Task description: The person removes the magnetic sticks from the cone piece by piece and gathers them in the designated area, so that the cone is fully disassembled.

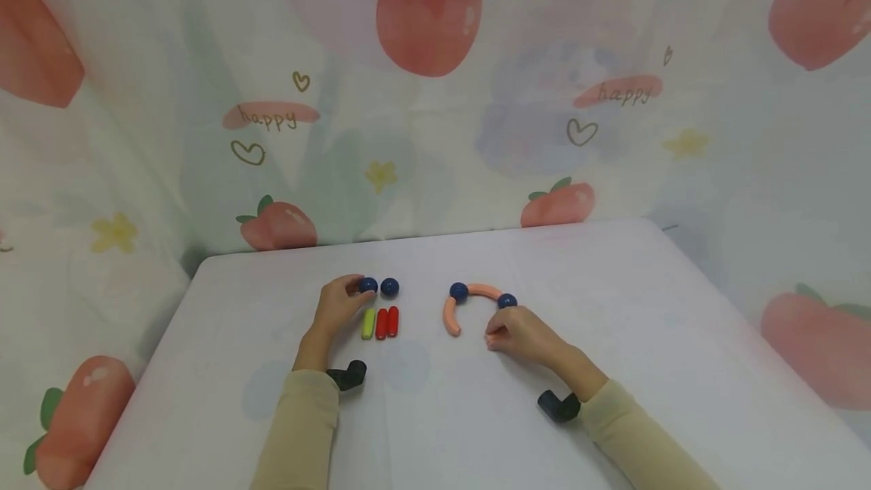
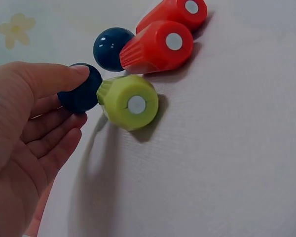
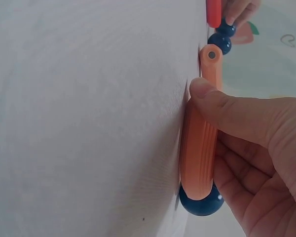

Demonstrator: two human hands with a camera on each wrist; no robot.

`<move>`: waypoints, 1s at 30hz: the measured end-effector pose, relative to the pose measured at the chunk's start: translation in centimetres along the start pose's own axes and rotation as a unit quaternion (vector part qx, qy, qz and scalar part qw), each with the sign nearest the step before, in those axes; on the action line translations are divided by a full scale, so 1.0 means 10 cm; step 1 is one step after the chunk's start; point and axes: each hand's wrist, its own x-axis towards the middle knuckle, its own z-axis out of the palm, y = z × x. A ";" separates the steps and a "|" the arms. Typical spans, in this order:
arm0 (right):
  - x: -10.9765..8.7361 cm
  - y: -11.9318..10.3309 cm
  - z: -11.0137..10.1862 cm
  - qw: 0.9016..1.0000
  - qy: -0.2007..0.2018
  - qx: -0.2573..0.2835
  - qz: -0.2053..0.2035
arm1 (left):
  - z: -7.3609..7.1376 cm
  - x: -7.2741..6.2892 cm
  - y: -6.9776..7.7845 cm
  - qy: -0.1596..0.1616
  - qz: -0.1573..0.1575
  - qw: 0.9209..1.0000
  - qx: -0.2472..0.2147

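My left hand (image 1: pixel 340 305) (image 2: pixel 24 133) pinches a dark blue ball (image 1: pixel 368 285) (image 2: pixel 84 91) between thumb and fingers. That ball touches the end of a green stick (image 1: pixel 368 323) (image 2: pixel 130 101). A second blue ball (image 1: pixel 390 286) (image 2: pixel 108 47) sits beside it, above two red sticks (image 1: pixel 387 321) (image 2: pixel 158 44). To the right lies an arc of orange curved sticks (image 1: pixel 469 295) joined by blue balls (image 1: pixel 459 292). My right hand (image 1: pixel 520 335) (image 3: pixel 251 128) grips one orange curved stick (image 3: pixel 200 148) against the table, a blue ball (image 3: pixel 202 200) at its end.
The pieces lie on a white table (image 1: pixel 646 308) whose far edge meets a hanging cloth (image 1: pixel 435 119) printed with peaches. Black wrist cameras (image 1: pixel 347 375) (image 1: pixel 559 405) sit below both hands. Beige sleeves (image 1: pixel 299 429) cover both forearms.
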 end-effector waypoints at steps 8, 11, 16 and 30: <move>-0.01 -0.01 0.02 1.000 0.000 -0.003 -0.004 | 0.04 0.02 -0.06 -0.026 -0.026 0.999 0.008; -0.01 -0.01 0.02 1.000 -0.002 0.000 -0.001 | 0.05 0.04 -0.08 -0.035 -0.035 0.999 0.004; -0.01 -0.02 0.02 1.000 -0.006 -0.002 0.007 | 0.03 0.05 -0.05 -0.049 -0.032 0.998 0.001; 0.00 -0.08 0.02 1.000 0.006 -0.027 0.008 | -0.05 -0.02 0.09 -0.029 -0.031 0.999 0.015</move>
